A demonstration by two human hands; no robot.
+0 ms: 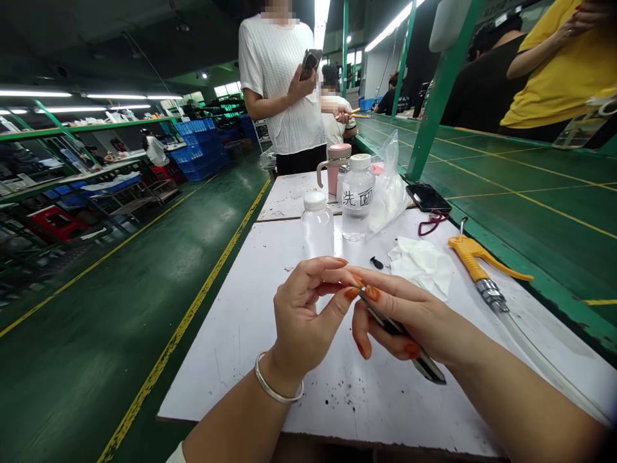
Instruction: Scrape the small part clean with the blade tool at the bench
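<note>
Both of my hands meet above the white table [241, 334]. My right hand [409, 318] is closed around dark metal tweezers [405, 337], whose tip points up-left to my left fingertips. My left hand [308, 315] pinches thumb and forefinger together at that tip; what sits between them is too small to make out. A silver bangle [277, 389] circles my left wrist. A small black part [376, 262] lies on the table just beyond my hands, beside a crumpled white tissue [421, 265].
Two clear bottles [317, 224] [357, 199], a pink cup [336, 167], a plastic bag [388, 190] and a phone [428, 197] stand farther back. A yellow air gun [475, 263] with hose lies at right. A person in white stands beyond, holding a phone. Green conveyor at right.
</note>
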